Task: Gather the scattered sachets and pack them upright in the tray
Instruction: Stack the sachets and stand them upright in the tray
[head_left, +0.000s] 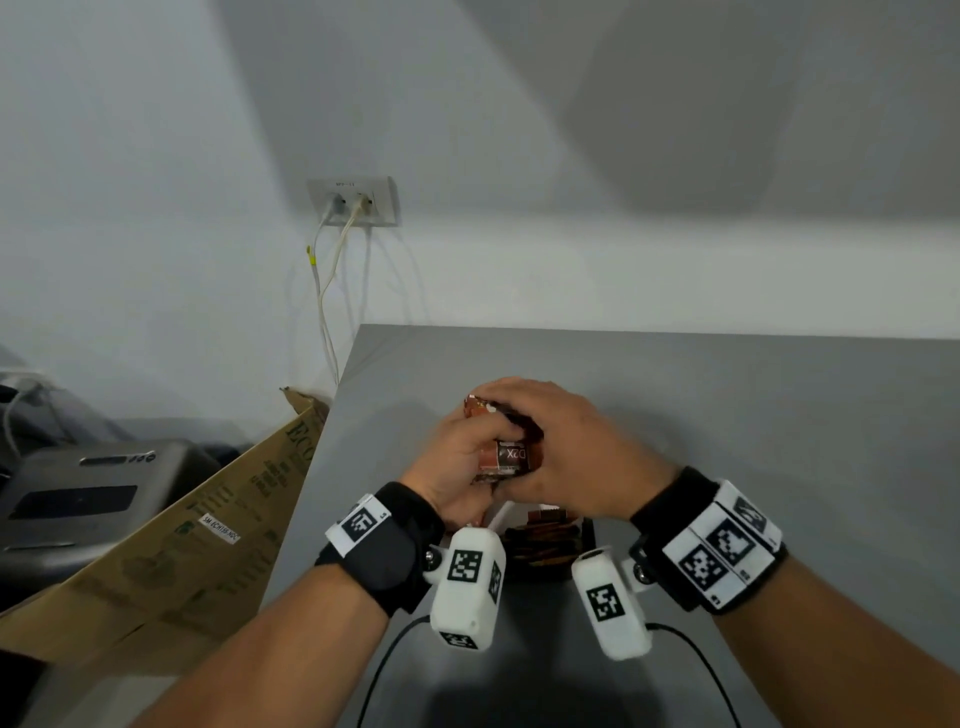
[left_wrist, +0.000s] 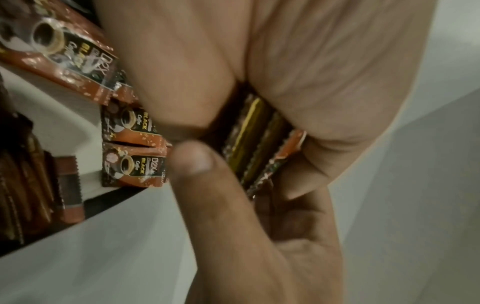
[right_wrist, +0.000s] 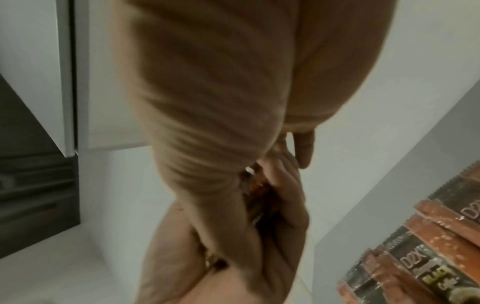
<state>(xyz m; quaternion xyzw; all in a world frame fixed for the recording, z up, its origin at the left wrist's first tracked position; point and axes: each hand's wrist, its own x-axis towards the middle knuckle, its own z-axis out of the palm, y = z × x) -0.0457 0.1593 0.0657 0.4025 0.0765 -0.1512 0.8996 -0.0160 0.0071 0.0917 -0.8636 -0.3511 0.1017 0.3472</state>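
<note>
Both hands hold one bundle of brown-and-orange coffee sachets (head_left: 508, 453) above the grey table. My left hand (head_left: 462, 452) grips its left side, thumb (left_wrist: 197, 164) pressed on the sachet edges (left_wrist: 255, 142). From above and the right, my right hand (head_left: 550, 431) wraps over the same bundle (right_wrist: 255, 195). Just below the wrists sits the black-rimmed tray (head_left: 588, 535), partly hidden, with several sachets (head_left: 545, 538) standing in it. More sachets (left_wrist: 133, 170) lie flat on a white surface inside the black rim (left_wrist: 111, 202). Loose sachets (right_wrist: 428, 257) show at the right wrist view's lower right.
The grey table (head_left: 727, 415) runs back to a white wall. A cardboard box (head_left: 197, 545) leans off the table's left edge, beside a grey machine (head_left: 83, 499). Cables hang from a wall socket (head_left: 353, 200). Black wrist-camera cords (head_left: 384, 660) trail over the near table.
</note>
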